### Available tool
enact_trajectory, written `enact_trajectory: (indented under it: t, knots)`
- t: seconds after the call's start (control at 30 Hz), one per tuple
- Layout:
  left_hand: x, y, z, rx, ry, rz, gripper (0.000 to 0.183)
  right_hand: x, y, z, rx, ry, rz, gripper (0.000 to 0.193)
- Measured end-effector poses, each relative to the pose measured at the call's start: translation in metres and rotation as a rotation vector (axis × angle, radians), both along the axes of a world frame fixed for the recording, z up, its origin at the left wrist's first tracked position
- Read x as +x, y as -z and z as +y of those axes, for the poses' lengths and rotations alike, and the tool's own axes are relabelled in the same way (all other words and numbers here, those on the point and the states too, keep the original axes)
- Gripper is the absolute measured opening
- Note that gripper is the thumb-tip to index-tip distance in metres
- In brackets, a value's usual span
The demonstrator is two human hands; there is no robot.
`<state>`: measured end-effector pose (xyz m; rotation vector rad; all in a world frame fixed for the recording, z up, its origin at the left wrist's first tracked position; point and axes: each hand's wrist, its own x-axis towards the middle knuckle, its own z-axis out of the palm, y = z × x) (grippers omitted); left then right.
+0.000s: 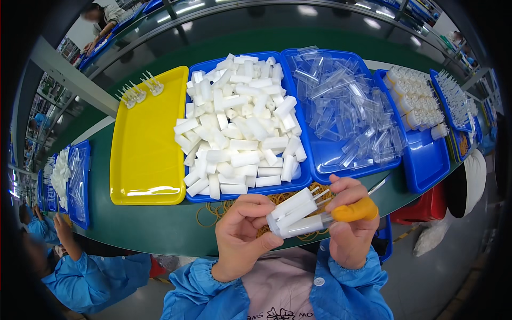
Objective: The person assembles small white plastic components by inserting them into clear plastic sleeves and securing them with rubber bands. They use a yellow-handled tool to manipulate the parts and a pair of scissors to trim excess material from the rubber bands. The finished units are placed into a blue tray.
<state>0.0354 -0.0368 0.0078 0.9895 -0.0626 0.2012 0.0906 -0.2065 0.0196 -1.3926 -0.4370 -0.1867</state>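
Observation:
My left hand (242, 232) grips the round white base of a pronged plastic piece (274, 225), tilted so its prongs point to the upper right. White foam tubes (296, 210) sit on several of its prongs, while thin bare tips show at the far end. A clear plastic sleeve (323, 217) surrounds the nearest foam tube, and my right hand (352, 224) pinches its outer end. One right finger wears an orange finger cot (356, 209). A thin pale rod (377, 185) pokes out behind that hand; its other end is hidden.
Beyond my hands stand a yellow tray (144, 154) with several pronged pieces (140, 92), a blue tray (306, 160) heaped with foam tubes, and another (330, 165) of clear sleeves. At right, a blue tray (426, 160) holds foam-covered pieces. Rubber bands (213, 210) lie underneath. A co-worker (96, 277) sits left.

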Motion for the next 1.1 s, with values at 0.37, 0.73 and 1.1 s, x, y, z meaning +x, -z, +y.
enact_trajectory:
  t: [0.37, 0.73, 1.1]
  knots:
    - [0.000, 0.002, 0.004, 0.032, -0.022, 0.023, 0.041, 0.002, -0.003, 0.000, -0.094, -0.106, 0.020, 0.021]
    - [-0.002, 0.002, 0.022, 0.052, -0.094, 0.079, 0.042, 0.107, 0.005, -0.029, -1.159, 0.365, -0.360, 0.019]
    - [-0.002, 0.003, 0.021, -0.042, -0.083, 0.145, 0.044, 0.069, -0.023, -0.020, -0.634, 0.112, -0.140, 0.018]
